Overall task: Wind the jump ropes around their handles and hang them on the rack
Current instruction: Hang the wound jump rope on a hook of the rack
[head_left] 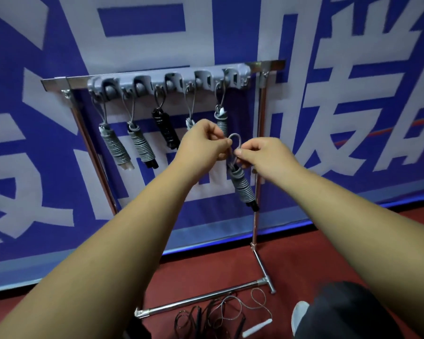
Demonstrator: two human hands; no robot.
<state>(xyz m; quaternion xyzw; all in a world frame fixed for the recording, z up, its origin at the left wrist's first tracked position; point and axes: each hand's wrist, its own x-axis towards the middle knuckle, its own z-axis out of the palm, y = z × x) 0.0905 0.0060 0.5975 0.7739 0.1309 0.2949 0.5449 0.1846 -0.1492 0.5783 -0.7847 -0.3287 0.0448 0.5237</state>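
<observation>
my left hand [204, 138] and right hand [260, 154] pinch the loop of a grey coiled jump rope bundle [242, 184] just below the grey plastic hook rack [169, 81]; if either pinch slackens, the winding may unravel.

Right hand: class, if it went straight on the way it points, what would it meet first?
Probably the left hand: the right hand points up-left, and both pinch the same grey rope loop, almost touching.
</observation>
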